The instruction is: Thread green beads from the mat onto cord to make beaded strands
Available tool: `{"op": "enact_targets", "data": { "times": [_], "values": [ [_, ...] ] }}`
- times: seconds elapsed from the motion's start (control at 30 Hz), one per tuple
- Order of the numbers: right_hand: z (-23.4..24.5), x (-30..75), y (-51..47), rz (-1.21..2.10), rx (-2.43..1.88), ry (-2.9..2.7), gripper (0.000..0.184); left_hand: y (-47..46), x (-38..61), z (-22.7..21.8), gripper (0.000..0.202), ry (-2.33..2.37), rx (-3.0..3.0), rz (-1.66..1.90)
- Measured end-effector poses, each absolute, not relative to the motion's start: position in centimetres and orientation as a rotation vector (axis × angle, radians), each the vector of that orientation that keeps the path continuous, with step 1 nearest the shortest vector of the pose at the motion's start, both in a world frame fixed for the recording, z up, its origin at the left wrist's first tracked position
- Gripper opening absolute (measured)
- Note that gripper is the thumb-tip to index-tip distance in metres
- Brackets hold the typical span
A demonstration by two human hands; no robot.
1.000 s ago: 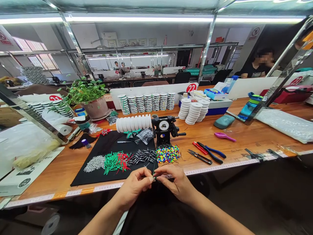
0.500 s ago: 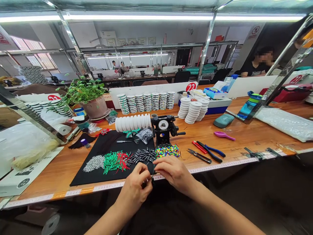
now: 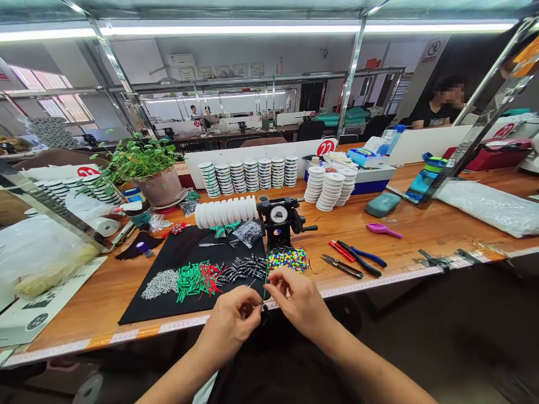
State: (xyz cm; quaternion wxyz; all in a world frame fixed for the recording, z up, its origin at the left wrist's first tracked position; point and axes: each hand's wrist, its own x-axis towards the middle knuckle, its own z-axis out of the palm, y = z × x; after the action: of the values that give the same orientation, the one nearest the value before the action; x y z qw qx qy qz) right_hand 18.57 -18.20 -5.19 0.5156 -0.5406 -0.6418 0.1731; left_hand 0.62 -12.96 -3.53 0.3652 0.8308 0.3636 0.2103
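Note:
My left hand (image 3: 236, 314) is closed in a pinch at the table's front edge, its fingertips on a thin thread. Close by on the right, my right hand (image 3: 297, 292) has its fingers curled in, and what they hold is too small to make out. A thin green thread (image 3: 265, 278) stretches upright between the two hands. Just under the fingertips sits a small black fixture (image 3: 265, 315) at the edge, partly hidden. Behind the hands lie black striped tubes (image 3: 244, 270) and a heap of multicoloured beads (image 3: 290, 260).
On a black mat (image 3: 151, 306) lie silver pieces (image 3: 160, 284), green sleeves (image 3: 190, 280) and red ones (image 3: 210, 278). A hand-cranked winder (image 3: 278, 221) carries white spools (image 3: 225, 212). Pliers (image 3: 362, 259), tweezers (image 3: 342, 266) and stacked spools (image 3: 330, 191) stand right. A person (image 3: 438, 106) sits far right.
My left hand has turned, its fingers stretching further toward the black fixture. The right hand has curled its fingers more and shifted slightly. The view has moved a little.

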Motion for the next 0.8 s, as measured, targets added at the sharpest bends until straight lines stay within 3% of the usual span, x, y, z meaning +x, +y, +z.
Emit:
{"op": "enact_targets", "data": {
  "times": [0.1, 0.2, 0.3, 0.47, 0.57, 0.67, 0.8],
  "values": [
    [-5.6, 18.3, -20.6, 0.596, -1.323, -1.529, 0.019, -12.2, 0.7, -3.4, 0.02, 0.922, 1.72, 0.453],
    [-6.5, 17.8, -21.8, 0.855, -1.351, -1.474, 0.02, -11.8, 0.8, -3.1, 0.032, 0.899, 1.479, 0.39],
    [-7.4, 17.0, -21.7, 1.129, -1.285, -1.304, 0.021, -12.0, 1.2, -2.8, 0.038, 0.902, 1.389, 0.374],
    [-8.9, 15.7, -20.8, 1.419, -1.025, -0.99, 0.046, -12.6, 1.3, -3.5, 0.037, 0.883, 1.368, 0.433],
    [-9.5, 15.8, -21.1, 1.226, -1.108, -1.05, 0.039, -12.7, 1.1, -4.1, 0.028, 0.885, 1.504, 0.501],
    [-9.1, 16.8, -21.6, 0.648, -1.153, -1.42, 0.023, -13.0, 0.9, -4.0, 0.015, 0.926, 1.862, 0.595],
    [-7.9, 18.4, -20.7, 0.138, -1.038, -1.877, 0.026, -13.6, 0.8, -3.7, 0.015, 0.868, 2.337, 0.752]
  ]
}}
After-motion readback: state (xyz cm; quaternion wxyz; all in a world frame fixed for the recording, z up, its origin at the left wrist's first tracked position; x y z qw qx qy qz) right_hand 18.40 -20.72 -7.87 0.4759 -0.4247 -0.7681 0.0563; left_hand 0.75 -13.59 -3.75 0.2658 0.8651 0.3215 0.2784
